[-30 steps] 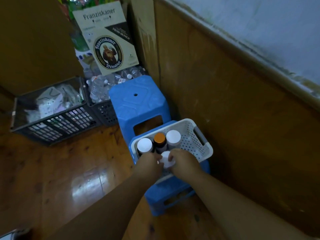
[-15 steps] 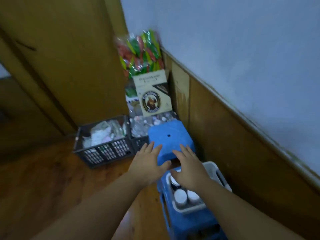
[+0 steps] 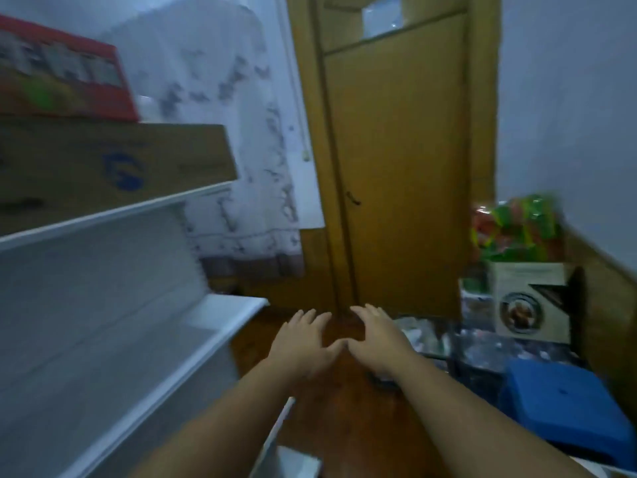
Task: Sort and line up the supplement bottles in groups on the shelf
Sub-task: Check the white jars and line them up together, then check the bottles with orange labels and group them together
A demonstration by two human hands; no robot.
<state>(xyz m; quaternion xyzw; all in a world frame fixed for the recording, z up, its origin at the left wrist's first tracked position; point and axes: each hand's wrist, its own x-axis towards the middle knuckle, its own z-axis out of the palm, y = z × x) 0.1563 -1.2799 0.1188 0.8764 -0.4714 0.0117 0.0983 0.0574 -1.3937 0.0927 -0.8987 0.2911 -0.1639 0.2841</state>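
My left hand (image 3: 303,343) and my right hand (image 3: 375,336) are stretched out side by side in mid-air, palms down, fingers straight, thumbs almost touching. Neither holds anything. A white shelf unit (image 3: 113,319) fills the left of the view, and the board at hand height looks bare. No supplement bottle or basket shows in this frame. The picture is blurred by motion.
A brown cardboard box (image 3: 110,167) lies on the upper shelf with a red box (image 3: 65,74) on top. A wooden door (image 3: 396,160) stands ahead. At the right are a blue stool (image 3: 565,401), dark crates (image 3: 482,350), a beer carton (image 3: 531,301) and colourful packets (image 3: 513,232).
My view swung up and left from the basket of bottles to the shelf and door. Both hands let go of the white-capped bottle and came up with fingers spread.
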